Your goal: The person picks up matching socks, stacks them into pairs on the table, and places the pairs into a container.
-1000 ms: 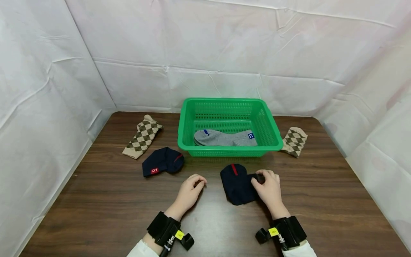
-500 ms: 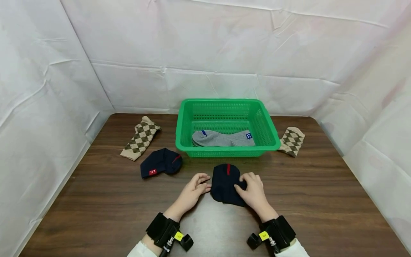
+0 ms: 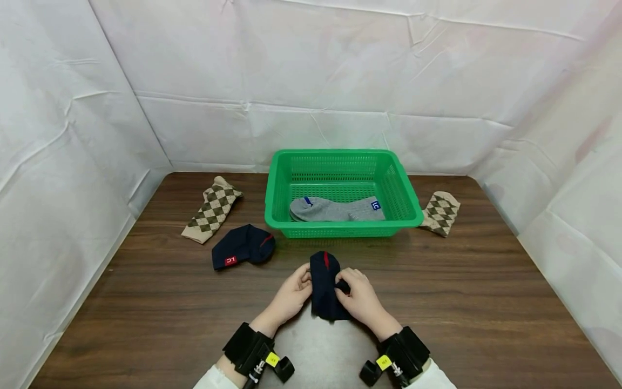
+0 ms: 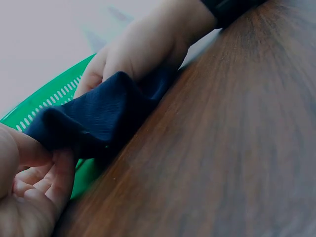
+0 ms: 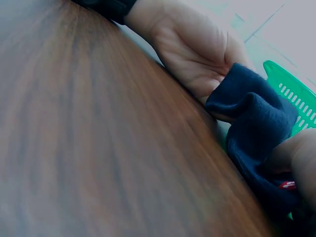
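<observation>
A navy sock [image 3: 322, 289] with a red toe stripe is held between both hands in the head view, folded narrow and partly raised off the table. My left hand [image 3: 290, 296] pinches its left edge between thumb and fingers, as the left wrist view shows on the dark cloth [image 4: 101, 111]. At the other side my right hand [image 3: 363, 302] grips the cuff end; a bit of red label peeks out by the thumb in the right wrist view, beside the bunched fabric [image 5: 261, 121]. A matching navy sock [image 3: 243, 246] lies flat to the left.
Behind the hands stands a green basket [image 3: 342, 231] with grey socks [image 3: 335, 209] inside. One argyle sock [image 3: 214, 209] lies at the back left; another argyle sock [image 3: 441, 213] lies against the basket's right side. White sheeting [image 3: 311, 81] encloses the table [image 3: 486, 302].
My right hand has moved left with the sock, whose cuff side has folded in. My left hand, earlier apart from the sock, now pinches its left edge. The sock has narrowed and lifted.
</observation>
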Available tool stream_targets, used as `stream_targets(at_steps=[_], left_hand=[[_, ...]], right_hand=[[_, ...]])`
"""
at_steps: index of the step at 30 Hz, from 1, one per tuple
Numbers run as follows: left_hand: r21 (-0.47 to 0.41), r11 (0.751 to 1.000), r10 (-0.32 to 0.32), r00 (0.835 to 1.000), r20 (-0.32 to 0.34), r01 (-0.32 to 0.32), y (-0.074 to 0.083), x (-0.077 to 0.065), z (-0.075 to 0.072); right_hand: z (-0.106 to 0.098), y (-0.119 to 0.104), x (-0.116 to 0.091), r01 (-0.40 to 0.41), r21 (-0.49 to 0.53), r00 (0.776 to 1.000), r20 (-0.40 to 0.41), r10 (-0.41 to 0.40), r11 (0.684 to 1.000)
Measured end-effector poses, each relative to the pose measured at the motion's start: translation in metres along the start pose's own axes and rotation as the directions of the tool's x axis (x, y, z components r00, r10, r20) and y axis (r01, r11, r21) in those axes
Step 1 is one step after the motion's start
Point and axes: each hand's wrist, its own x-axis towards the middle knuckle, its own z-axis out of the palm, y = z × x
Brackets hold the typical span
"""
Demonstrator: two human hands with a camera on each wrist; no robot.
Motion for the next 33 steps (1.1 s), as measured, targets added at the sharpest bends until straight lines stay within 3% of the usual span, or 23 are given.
stream_targets(at_steps=[6, 12, 18, 28, 33], left_hand=[[0.055, 0.997, -0.045, 0.996, -0.072, 0.049, 0.0013, 0.0002, 0.0040], [0.128, 0.991, -0.028, 0.994, -0.101, 0.041, 0.0022, -0.0018, 0.0093], [0.064, 0.997, -0.039, 0.995, -0.095, 0.046, 0.0033, -0.0018, 0.0100], [0.109, 0.989, -0.084, 0.991, -0.104, 0.095, 0.0041, -0.0017, 0.0060], [0.149, 0.987, -0.056, 0.995, -0.079, 0.068, 0.0057, -0.0021, 0.0042]], right_hand=[[0.0010, -0.0048, 0.0000, 0.050, 0.066, 0.998, 0.030, -0.052, 0.997], [0.0000, -0.0042, -0.0013, 0.122, 0.166, 0.987, 0.085, -0.137, 0.979], [-0.0019, -0.0039, -0.0028, 0.191, 0.241, 0.961, 0.150, -0.231, 0.952], [-0.0062, -0.0028, -0.0045, 0.159, 0.411, 0.924, 0.259, -0.282, 0.897], [-0.0085, -0.0011, -0.0059, 0.118, 0.501, 0.919, 0.272, -0.286, 0.857]])
